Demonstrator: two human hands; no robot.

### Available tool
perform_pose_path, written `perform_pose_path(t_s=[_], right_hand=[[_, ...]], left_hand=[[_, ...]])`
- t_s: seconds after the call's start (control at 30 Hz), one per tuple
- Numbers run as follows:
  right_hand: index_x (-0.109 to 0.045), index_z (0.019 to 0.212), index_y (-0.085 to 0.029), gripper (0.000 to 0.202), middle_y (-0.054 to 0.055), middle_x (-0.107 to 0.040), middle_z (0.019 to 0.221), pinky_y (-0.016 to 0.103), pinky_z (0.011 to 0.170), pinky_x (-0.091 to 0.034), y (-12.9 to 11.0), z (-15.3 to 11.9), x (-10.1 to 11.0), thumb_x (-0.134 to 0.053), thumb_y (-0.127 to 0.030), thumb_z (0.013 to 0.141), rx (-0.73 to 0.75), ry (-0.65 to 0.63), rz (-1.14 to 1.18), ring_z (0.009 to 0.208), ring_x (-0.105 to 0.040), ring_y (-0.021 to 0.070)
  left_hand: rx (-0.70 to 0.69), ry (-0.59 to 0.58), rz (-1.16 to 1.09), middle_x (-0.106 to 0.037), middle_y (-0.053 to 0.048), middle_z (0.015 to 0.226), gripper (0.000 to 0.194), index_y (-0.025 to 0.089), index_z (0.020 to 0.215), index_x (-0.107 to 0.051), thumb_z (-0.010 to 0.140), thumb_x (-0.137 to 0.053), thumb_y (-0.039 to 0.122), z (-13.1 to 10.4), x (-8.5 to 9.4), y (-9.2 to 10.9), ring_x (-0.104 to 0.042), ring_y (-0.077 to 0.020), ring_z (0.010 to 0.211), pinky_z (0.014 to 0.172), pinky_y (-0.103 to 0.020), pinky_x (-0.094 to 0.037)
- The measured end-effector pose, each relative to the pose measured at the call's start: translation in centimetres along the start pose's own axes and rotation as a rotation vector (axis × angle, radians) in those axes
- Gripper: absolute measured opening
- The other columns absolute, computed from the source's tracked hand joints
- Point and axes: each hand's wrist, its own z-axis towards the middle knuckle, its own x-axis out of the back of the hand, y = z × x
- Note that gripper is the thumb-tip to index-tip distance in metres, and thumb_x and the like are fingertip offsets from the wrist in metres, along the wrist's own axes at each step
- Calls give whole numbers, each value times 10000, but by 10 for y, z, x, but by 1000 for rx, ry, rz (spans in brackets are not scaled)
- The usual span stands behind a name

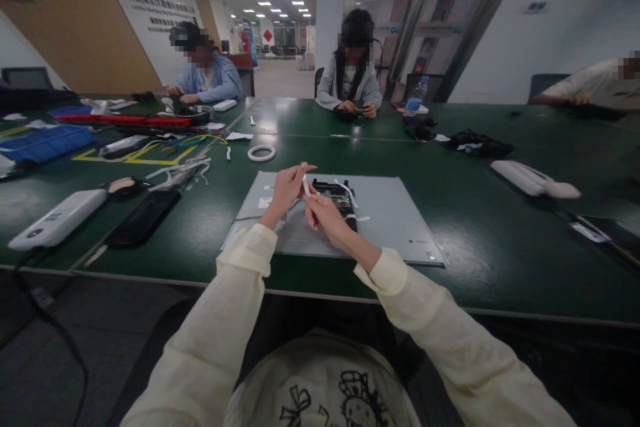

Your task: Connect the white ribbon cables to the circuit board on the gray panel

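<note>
A short white strip of tape (305, 185) is stretched between my two hands, above a flat grey panel (395, 213) on the table. My left hand (288, 191) pinches its upper end. The fingers of my right hand (326, 217) are closed at its lower end. Just beyond my right hand, a green circuit board (341, 196) in a black frame lies on the panel, with white strips stuck beside it. A thin grey cable runs out from under my left wrist. The hands partly cover the board.
A roll of white tape (261, 153) lies past the panel. On the left are a black phone (143, 219), a white power bank (57, 219) and a blue tray (47, 145). Another white device (525, 178) lies at right. Several people sit working around the green table (475, 240).
</note>
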Motion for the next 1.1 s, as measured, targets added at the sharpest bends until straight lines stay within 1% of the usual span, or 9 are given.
perform_pose_path(t_s=[0.1, 0.3, 0.57, 0.67, 0.73, 0.87, 0.97, 1.03, 1.1], right_hand=[[-442, 579, -174, 344, -58, -447, 380, 169, 337, -243, 3, 2, 0, -492, -427, 805, -2, -15, 30, 311, -345, 52], [-431, 576, -177, 358, -57, -439, 375, 169, 334, -232, 4, 4, 2, -509, -450, 794, 1, -16, 76, 311, -333, 49], [-527, 755, -156, 303, -73, -438, 373, 167, 319, -208, 1, 0, -1, -507, -456, 793, 13, -30, 92, 302, -315, 55], [-547, 851, -145, 326, -76, -448, 382, 164, 327, -229, 4, 0, -1, -506, -462, 788, -18, -31, 110, 307, -339, 60], [-541, 869, -144, 338, -73, -459, 387, 163, 336, -243, 5, 0, -1, -505, -469, 786, -45, -27, 117, 312, -364, 64], [-512, 840, -154, 314, -57, -503, 420, 166, 358, -287, 6, 0, -5, -509, -464, 788, -112, -21, 149, 336, -417, 72], [-526, 906, -146, 319, -54, -515, 427, 166, 361, -285, 5, -1, -9, -495, -445, 800, -163, -5, 184, 341, -441, 77], [-543, 973, -131, 365, -47, -525, 429, 168, 358, -269, 4, -2, -12, -477, -448, 805, -204, -21, 184, 345, -459, 84], [-565, 1014, -113, 419, -31, -545, 444, 172, 362, -265, 3, -3, -14, -468, -461, 803, -233, -84, 154, 358, -481, 89]], left_hand=[[-9, 35, 26, -641, -35, 537, 507, 116, 1041, -651, 859, -399, 517, 0, 0, -2, -537, -92, 417, 402, -161, -366], [-11, 79, 34, -641, -30, 573, 478, 140, 1133, -607, 873, -400, 483, 0, 0, -2, -527, -82, 422, 392, -154, -382], [-89, 127, 45, -604, -4, 574, 381, 156, 1125, -602, 876, -432, 389, 4, 2, -6, -491, -76, 427, 406, -162, -381], [-122, 158, 81, -595, 3, 589, 297, 156, 997, -651, 858, -460, 335, 7, 4, -9, -489, -76, 451, 437, -170, -381], [-131, 175, 116, -604, 1, 622, 266, 158, 926, -669, 846, -472, 318, 9, 5, -11, -482, -73, 465, 451, -172, -373], [-117, 156, 139, -602, 4, 620, 277, 164, 927, -674, 837, -476, 336, 9, 5, -13, -462, -74, 462, 449, -180, -349], [-96, 141, 151, -576, 13, 574, 288, 169, 928, -677, 835, -475, 351, 12, 7, -14, -437, -76, 448, 440, -186, -330], [-69, 165, 151, -543, 22, 538, 290, 171, 927, -675, 834, -472, 355, 15, 10, -16, -419, -77, 437, 433, -189, -318], [-36, 217, 128, -496, 34, 502, 293, 170, 935, -668, 836, -466, 359, 18, 15, -18, -402, -77, 424, 426, -191, -310]])
